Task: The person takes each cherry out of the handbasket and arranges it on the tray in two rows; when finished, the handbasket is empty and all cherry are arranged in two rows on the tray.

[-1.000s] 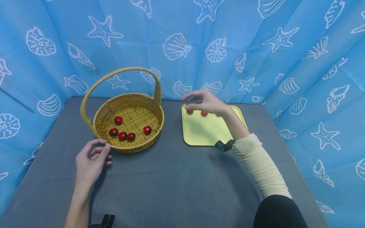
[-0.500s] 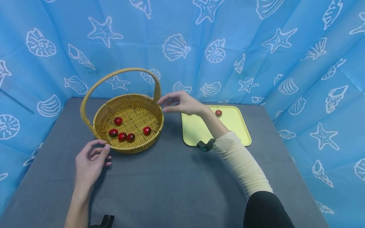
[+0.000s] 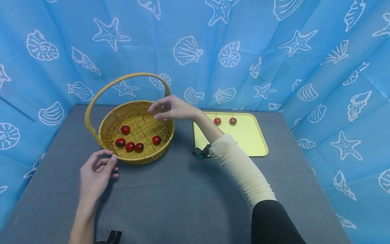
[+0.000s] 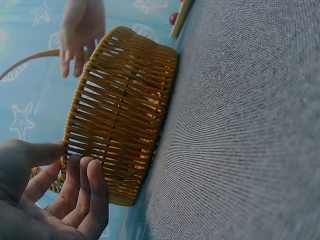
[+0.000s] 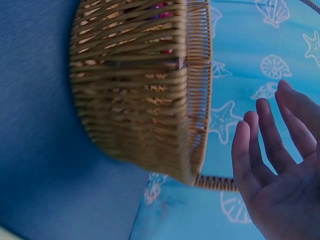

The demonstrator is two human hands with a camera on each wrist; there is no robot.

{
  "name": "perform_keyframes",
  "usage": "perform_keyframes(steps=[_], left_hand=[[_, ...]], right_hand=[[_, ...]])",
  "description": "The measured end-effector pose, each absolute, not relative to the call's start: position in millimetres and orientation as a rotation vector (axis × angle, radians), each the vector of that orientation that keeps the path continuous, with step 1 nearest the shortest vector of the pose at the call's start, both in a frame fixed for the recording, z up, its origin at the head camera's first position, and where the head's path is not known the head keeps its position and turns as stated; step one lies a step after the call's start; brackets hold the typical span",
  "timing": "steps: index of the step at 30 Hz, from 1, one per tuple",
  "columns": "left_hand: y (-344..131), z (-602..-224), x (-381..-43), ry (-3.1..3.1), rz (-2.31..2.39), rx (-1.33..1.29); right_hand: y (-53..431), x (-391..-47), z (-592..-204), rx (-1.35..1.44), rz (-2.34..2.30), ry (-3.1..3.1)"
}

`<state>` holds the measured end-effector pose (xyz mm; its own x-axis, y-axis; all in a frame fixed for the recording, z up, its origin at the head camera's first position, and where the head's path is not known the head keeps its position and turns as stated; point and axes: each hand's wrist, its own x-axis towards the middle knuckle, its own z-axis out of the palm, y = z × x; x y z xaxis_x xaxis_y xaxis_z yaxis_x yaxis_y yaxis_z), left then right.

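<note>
As I read it from this end, nearest is a black sleeve [image 3: 271, 223] at lower right, with a pale sleeve [image 3: 243, 169] beyond it on the right forearm. Gray cloth [image 3: 170, 196] underneath. Left hand [image 3: 96, 169] has the near-left rim of the wicker basket [image 3: 155, 154] pinched between thumb and fingers; I see the contact on the left wrist cam too. Basket sits upright on the cloth, handle [image 3: 143, 74] arching over. I count five dark red cherries [image 3: 130, 146] inside: three close together toward the near side, one farther back on the left, one apart on the right. Right hand [image 3: 172, 107] hangs above the basket's far-right side, fingers loosely bent, moderate gap from thumb to fingertips. Yellow tray [image 3: 243, 139] lies right of the basket, apart from it, left part crossed by the right forearm. Two stemmed cherries [image 3: 217, 121] near its far edge, side by side, apart. Behind everything, blue curtain [image 3: 146, 40] with white shells and starfish.
</note>
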<state>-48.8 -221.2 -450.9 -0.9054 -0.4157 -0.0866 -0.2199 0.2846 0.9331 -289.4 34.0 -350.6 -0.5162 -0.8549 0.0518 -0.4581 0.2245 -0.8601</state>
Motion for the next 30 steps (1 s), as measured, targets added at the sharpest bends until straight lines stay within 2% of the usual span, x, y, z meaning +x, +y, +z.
perform_keyframes(steps=[12,30], left_hand=[[-219.3,-451.2,-46.5,-2.314,-1.675,0.506],[-218.4,-452.2,-47.0,-2.314,-1.66,0.508]], right_hand=[[-14.8,-293.6,-346.3,-1.137,-1.136,2.046],[-59.0,-293.8,-360.7,-0.965,-1.125,1.975]])
